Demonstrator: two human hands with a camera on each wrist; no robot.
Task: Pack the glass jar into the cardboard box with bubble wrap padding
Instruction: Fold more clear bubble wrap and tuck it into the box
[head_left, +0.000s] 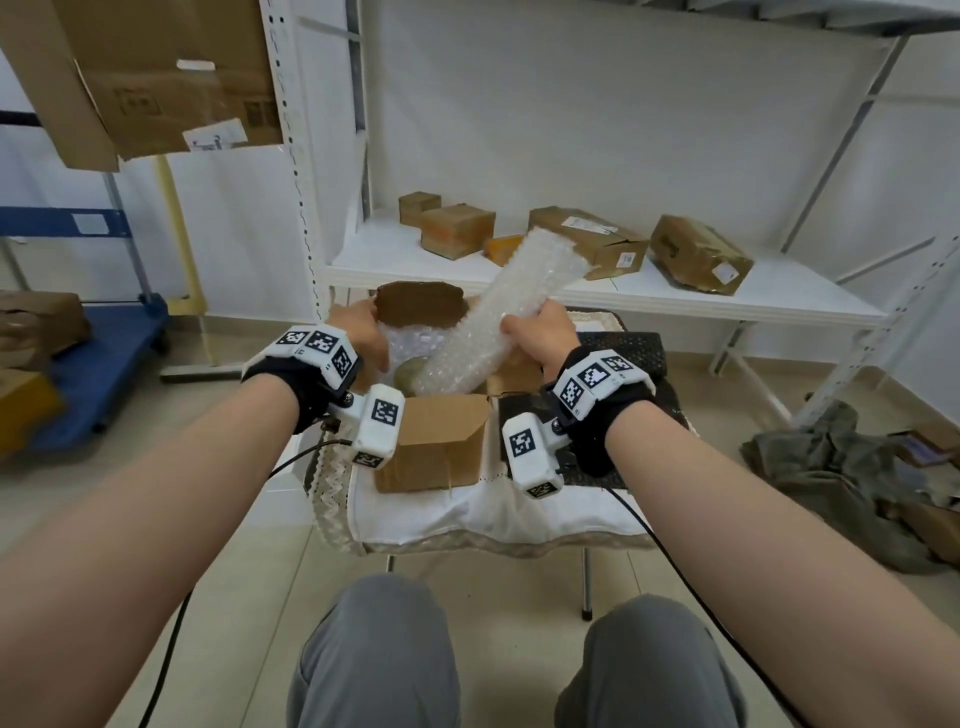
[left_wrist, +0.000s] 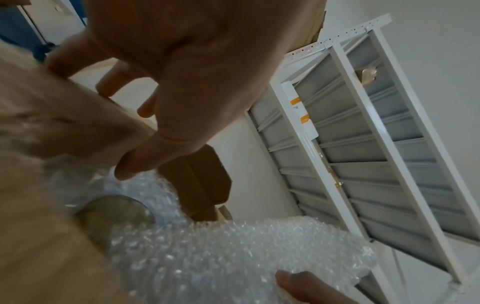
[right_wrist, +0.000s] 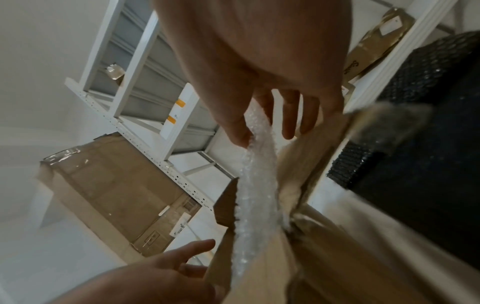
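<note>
Clear bubble wrap strip (head_left: 511, 317), pinched by right hand (head_left: 540, 338), could snag the brown cardboard box (head_left: 436, 441) at centre frame, jolting the glass jar (head_left: 410, 375) inside; left hand (head_left: 358, 332), fingers relaxed apart, steadies a flap.

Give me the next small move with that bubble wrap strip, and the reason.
Probably lower the bubble wrap strip, held by the right hand, into the cardboard box: its lower end already dips inside beside the jar's lid, while the left hand holds a flap open.

The cardboard box (head_left: 436, 436) stands open, flaps up, between the left hand (head_left: 358, 332) and right hand (head_left: 540, 338); the glass jar (head_left: 410, 375) (metal lid showing) sits inside on bubble wrap; a bubble wrap strip (head_left: 498, 322) slants up from the box through the right hand's grip.
</note>
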